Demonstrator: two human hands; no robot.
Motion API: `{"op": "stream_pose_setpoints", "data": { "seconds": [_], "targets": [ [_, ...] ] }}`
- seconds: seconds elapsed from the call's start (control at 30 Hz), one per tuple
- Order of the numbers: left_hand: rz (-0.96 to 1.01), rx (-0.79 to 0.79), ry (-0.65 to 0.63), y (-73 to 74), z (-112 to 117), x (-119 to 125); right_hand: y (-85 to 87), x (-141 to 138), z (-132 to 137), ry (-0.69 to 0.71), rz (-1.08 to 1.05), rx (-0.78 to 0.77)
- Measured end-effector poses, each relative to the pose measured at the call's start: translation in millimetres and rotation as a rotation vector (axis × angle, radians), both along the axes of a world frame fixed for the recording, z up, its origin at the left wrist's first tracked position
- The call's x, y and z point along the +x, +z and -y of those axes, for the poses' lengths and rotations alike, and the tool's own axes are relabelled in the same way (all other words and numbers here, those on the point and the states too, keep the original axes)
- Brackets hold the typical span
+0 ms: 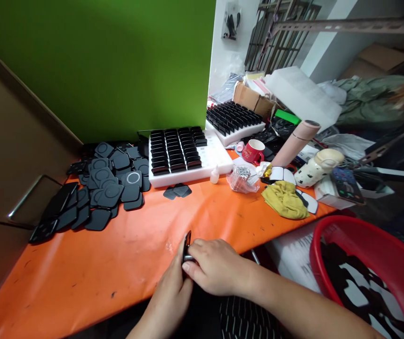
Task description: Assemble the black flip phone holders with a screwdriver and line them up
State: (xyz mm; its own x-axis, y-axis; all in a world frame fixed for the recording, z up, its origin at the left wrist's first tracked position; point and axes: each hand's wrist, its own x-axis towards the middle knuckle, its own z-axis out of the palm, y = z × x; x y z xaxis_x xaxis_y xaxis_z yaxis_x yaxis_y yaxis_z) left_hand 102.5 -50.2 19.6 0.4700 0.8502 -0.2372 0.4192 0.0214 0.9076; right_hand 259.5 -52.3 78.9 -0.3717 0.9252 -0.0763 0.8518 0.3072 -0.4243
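My left hand (173, 294) and right hand (214, 266) meet at the near edge of the orange counter (124, 245), fingers (188, 268) of both pinched narrow around a thin black flat plate (187, 245) held upright on its edge. Beyond the plate sits a white foam tray (219, 157) filled with rows of black pieces. Left of that tray lies a heap of black rounded-square pads (106, 188). Right of it stand a red mug (253, 151) and a crumpled yellow cloth (285, 200); a red plastic basin (371, 240) sits nearer, off the counter.
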Motion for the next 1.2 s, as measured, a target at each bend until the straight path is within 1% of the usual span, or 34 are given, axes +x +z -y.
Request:
{"op": "stream_pose_setpoints", "data": {
  "seconds": [0.1, 0.23, 0.4, 0.5, 0.6, 0.67, 0.8, 0.93, 1.03, 1.1, 1.2],
  "targets": [
    [-0.008, 0.014, -0.001, -2.3, 2, 0, -1.2, 2, 0, 0.033, 0.008, 0.004],
    [-0.020, 0.065, 0.019, -0.1, 4, 3, -4.6, -1, 1, 0.005, -0.029, 0.010],
    [0.073, -0.018, 0.038, 8.4, 3, 8, -7.9, -3, 0, -0.068, -0.154, -0.003],
    [0.188, -0.148, 0.114, 13.8, 1, 12, -7.5, 2, -2, -0.054, -0.335, -0.077],
    [0.302, -0.404, 0.199, 20.5, -1, 13, -7.3, 9, -4, -0.046, -0.520, -0.153],
    [0.345, -0.508, 0.234, 24.7, -2, 13, -7.9, 13, -4, -0.053, -0.558, -0.168],
    [0.382, -0.555, 0.226, 28.1, -2, 8, -8.1, 18, -5, -0.046, -0.505, -0.190],
    [0.386, -0.588, 0.216, 24.1, 0, 7, -4.4, 20, -6, -0.068, -0.482, -0.232],
    [0.392, -0.615, 0.216, 23.0, 1, 8, -1.3, 20, -6, -0.114, -0.487, -0.251],
    [0.435, -0.693, 0.213, 25.8, 0, 8, 0.9, 21, -5, -0.124, -0.532, -0.297],
    [0.529, -0.831, 0.228, 33.2, -2, 7, 4.6, 22, -3, -0.116, -0.676, -0.404]
  ]
}}
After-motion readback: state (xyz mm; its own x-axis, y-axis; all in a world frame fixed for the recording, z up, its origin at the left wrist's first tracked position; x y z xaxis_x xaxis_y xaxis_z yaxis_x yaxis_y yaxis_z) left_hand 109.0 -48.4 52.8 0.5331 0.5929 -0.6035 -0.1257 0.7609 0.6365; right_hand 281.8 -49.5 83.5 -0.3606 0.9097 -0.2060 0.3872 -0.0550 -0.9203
